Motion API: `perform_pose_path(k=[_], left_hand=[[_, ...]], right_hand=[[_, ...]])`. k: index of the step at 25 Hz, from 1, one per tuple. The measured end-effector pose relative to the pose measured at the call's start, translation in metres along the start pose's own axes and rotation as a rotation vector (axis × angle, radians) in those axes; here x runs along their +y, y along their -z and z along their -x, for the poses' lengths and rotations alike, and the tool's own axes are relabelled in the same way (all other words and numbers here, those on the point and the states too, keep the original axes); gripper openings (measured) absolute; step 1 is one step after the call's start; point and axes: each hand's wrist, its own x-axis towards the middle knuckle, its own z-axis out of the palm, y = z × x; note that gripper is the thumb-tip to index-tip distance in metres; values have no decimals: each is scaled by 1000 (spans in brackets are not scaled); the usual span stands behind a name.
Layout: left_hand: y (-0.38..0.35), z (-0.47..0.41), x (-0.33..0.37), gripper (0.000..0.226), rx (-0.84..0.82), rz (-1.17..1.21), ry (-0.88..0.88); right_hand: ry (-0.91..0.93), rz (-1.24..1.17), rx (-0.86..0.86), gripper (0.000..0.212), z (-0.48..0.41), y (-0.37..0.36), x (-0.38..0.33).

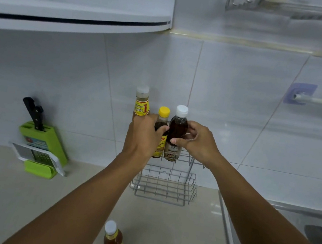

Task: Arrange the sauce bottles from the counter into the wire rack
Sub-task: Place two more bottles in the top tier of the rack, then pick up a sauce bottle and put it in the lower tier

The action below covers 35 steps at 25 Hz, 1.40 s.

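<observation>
A two-tier wire rack (164, 186) stands against the tiled wall. Three bottles stand in its upper tier: a tall one with a clear cap and yellow label (141, 103), a yellow-capped one (163, 115) in the middle, and a dark one with a white cap (178, 126) on the right. My left hand (143, 138) wraps around the yellow-capped bottle, hiding the tall bottle's lower part. My right hand (196, 142) grips the dark white-capped bottle. The rack's lower basket holds nothing. An amber bottle with a white cap (113, 240) stands on the counter near me.
A green knife block (46, 143) with a black-handled knife and a grater stands at the left wall. A white cabinet overhangs at upper left. A steel sink (306, 231) lies at the right, and a rail with a purple mount hangs on the wall.
</observation>
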Motion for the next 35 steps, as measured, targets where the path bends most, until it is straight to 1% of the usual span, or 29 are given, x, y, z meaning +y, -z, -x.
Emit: perform_pose_path(k=[2,5,9,13,15,17,19,20,21,22,23,24,25,26,27,29,31,33,34,35], left_hand=[[7,-4,1,22,24,28,21],[14,-8,0,19,5,12,40],[13,-7,-2,23,-17,15,72],[9,-4,-7,32,-16,158,114],[11,1,-11,41,-13,194,119],[19,7,-15,37,-15,219,111],[29,14,-24,24,-96,223,78],[35,16,-32,17,-178,213,50],[43,18,-41,11,-276,197,24],[52,21,-53,6,-381,184,16],[61,24,-66,11,-478,179,27],[70,27,-82,21,-558,171,54],[78,30,-100,30,-628,156,84],[86,34,-119,36,-682,127,114],[95,40,-138,39,-728,88,140],[109,51,-175,43,-812,17,173],[117,67,-209,47,-863,-12,215],[125,84,-242,44,-858,56,307],[127,91,-257,45,-868,108,342],[128,98,-269,50,-892,149,355]], right_hand=[[5,2,-7,63,0,-1,-2],[11,-4,-9,63,0,-5,-3],[25,-20,-37,62,0,-5,-1],[29,29,-44,61,4,-6,1],[7,8,-11,67,6,-8,3],[-17,-28,5,80,11,-10,5],[-39,-13,52,93,20,-17,3],[-46,5,107,95,26,-23,2],[-48,7,180,92,34,-31,-2],[-38,-6,263,84,45,-41,-8],[-17,-14,342,72,57,-53,-14],[12,-11,388,59,70,-66,-21],[37,7,377,47,82,-80,-26],[59,33,303,37,92,-95,-31],[77,68,182,31,102,-111,-36],[98,152,-96,29,118,-143,-46],[91,272,-354,43,130,-176,-55],[51,376,-571,65,139,-209,-64],[45,419,-640,73,142,-225,-66],[57,460,-670,75,143,-239,-68]])
